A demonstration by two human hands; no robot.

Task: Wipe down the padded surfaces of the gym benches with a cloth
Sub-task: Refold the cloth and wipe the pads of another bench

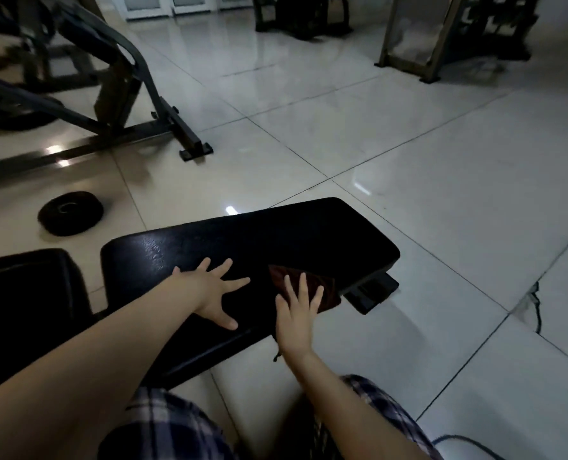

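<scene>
Left hand (216,293) lies flat, fingers splayed wide, on the black bench pad (276,234). Right hand (297,315), fingers straight and apart, presses a dark, seemingly reddish-brown cloth (281,275) at the pad's near right edge. Both forearms reach forward.

left hand (214,295) flat on bench pad (309,234) | right hand (297,315) pressing cloth (312,287) at pad's near edge

Glossy pale floor tiles (408,144) carry a dark gym machine (115,94) and a loose weight plate (71,212).
</scene>
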